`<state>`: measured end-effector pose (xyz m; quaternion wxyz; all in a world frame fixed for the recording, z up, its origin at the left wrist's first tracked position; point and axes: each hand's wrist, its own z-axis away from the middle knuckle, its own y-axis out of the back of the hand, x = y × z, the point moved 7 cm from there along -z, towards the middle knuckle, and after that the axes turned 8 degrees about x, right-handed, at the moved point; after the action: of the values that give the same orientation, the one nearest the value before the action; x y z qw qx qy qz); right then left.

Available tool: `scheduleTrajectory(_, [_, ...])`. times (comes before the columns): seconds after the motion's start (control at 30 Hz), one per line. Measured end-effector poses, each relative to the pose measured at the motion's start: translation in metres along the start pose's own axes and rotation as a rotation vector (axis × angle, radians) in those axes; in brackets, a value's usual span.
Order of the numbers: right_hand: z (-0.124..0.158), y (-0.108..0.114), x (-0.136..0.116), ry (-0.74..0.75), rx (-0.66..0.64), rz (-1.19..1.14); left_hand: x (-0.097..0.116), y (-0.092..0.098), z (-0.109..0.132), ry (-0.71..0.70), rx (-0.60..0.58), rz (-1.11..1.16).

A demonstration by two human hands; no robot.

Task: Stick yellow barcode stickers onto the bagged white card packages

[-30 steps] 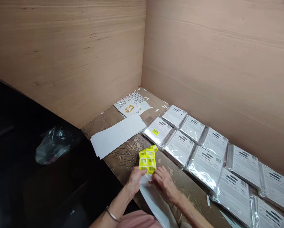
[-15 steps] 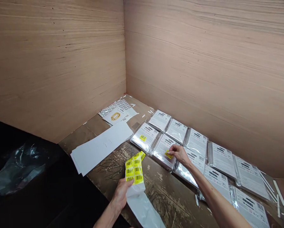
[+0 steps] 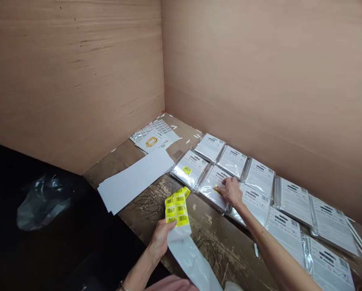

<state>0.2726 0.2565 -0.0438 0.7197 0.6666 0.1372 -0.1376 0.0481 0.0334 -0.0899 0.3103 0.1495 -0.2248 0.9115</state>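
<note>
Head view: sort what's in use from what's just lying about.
In use: left hand, yellow sticker sheet, right hand, packet under it, row of packets.
Lying about: white sheets, corner label sheets, plastic bag.

A stack of white paper (image 3: 137,180) lies on the worn brown table (image 3: 217,238), near the plywood walls (image 3: 78,81). In the corner lie printed label sheets (image 3: 158,128), with a slip bearing a yellow ring (image 3: 152,142) on top. A crumpled clear plastic bag (image 3: 43,200) sits on the dark surface to the left
</note>
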Motion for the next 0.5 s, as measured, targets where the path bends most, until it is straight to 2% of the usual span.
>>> scheduleTrajectory(0.1, [0.007, 0.008, -0.005, 0.023, 0.056, 0.091, 0.001, -0.001, 0.004, -0.014, 0.03, 0.011])
scheduleTrajectory(0.17, [0.02, 0.015, -0.021, 0.117, 0.131, 0.134, 0.002, -0.005, 0.006, -0.031, 0.004, 0.007])
scheduleTrajectory(0.23, [0.044, 0.014, -0.04, 0.195, 0.157, 0.059, 0.003, -0.008, 0.009, -0.052, -0.038, 0.001])
scheduleTrajectory(0.3, [0.074, -0.003, -0.055, 0.168, 0.003, -0.213, 0.004, -0.013, 0.012, -0.072, -0.095, 0.0])
scheduleTrajectory(0.4, [0.127, -0.048, -0.073, -0.068, -0.395, -0.806, 0.005, -0.02, 0.016, -0.092, -0.18, 0.017])
scheduleTrajectory(0.43, [0.141, -0.059, -0.077, -0.158, -0.479, -0.968, 0.005, -0.022, 0.017, -0.092, -0.195, 0.03])
scheduleTrajectory(0.5, [0.159, -0.074, -0.081, -0.294, -0.515, -1.158, 0.006, -0.023, 0.015, -0.075, -0.175, 0.073])
